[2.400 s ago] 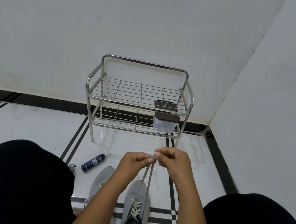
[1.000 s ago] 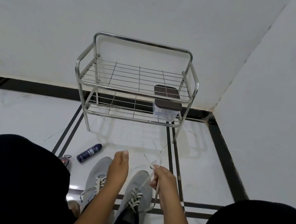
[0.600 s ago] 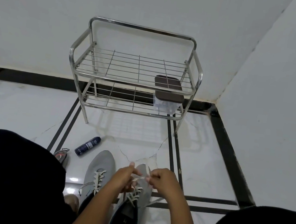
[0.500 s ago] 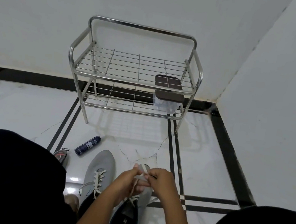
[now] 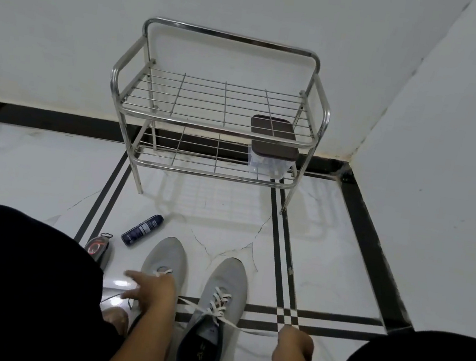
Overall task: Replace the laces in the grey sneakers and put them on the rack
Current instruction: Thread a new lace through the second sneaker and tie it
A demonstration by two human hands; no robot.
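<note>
Hands [image 5: 155, 290] [image 5: 295, 344] pull lace [image 5: 244, 328] ends apart on right sneaker [image 5: 214, 307].

Black trousers [image 5: 14, 287] over both knees — forearms bare, no sleeves, no rings visible.
</note>
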